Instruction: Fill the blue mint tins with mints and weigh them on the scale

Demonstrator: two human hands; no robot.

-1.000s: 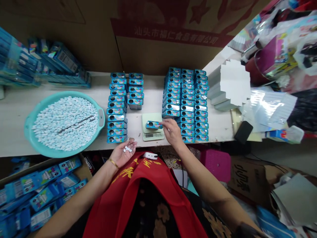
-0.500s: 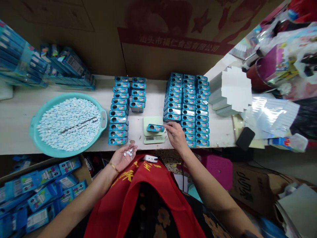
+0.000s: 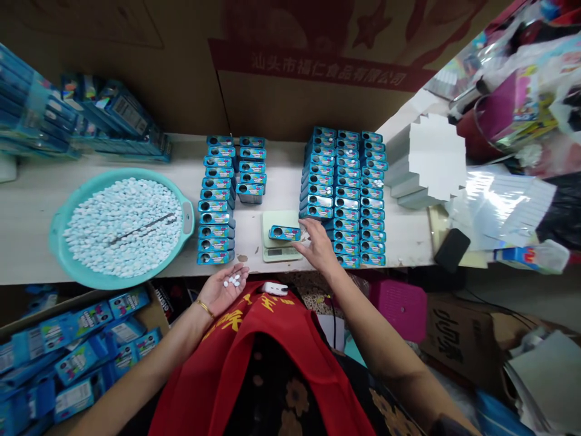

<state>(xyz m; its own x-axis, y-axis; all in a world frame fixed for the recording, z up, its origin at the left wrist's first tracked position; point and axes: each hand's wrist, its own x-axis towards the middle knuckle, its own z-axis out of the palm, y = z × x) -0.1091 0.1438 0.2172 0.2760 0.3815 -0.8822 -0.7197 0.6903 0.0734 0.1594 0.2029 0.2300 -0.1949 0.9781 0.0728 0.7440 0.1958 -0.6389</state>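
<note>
My left hand lies palm up at the table's front edge, cupped, with several white candies on the palm and fingers. A small blue tin with a dark round spot on its top rests on a pale kitchen scale. At the right end of that tin is my right hand, thumb and forefinger apart on either side of the corner; whether they touch it I cannot tell. Rows of like blue tins stand left of the scale, and more tins stand to its right.
A turquoise basin full of pale candies stands on the left, a dark thin stick lying on them. Stacked white card and a black phone-like object are at right. A large cardboard box walls the back. Below left lie blue packets.
The thumb and forefinger of my right hand have spread from a pinch at the tin's right end. My left hand still holds the candies. The view has shifted slightly.
</note>
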